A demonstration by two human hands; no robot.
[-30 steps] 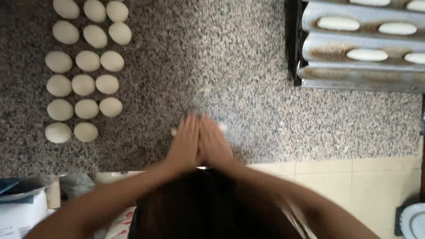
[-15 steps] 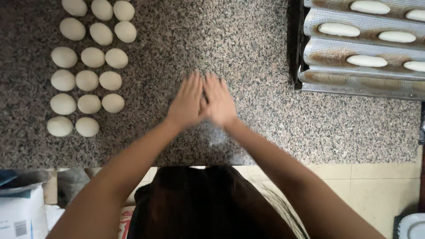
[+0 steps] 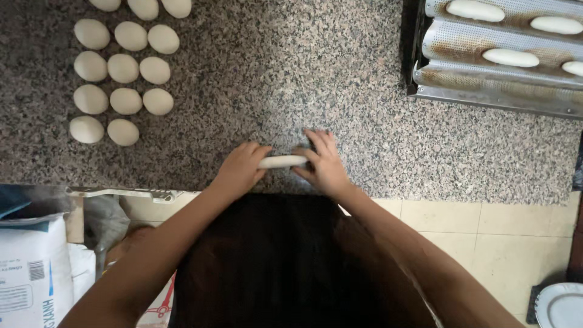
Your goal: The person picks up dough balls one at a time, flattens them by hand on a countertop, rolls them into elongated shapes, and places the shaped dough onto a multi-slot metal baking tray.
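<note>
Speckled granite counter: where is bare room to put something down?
The speckled granite counter is bare between the pale round dough balls and the grooved metal baking tray, beyond both hands. It is also bare right of the right hand. The left side is crowded.
</note>
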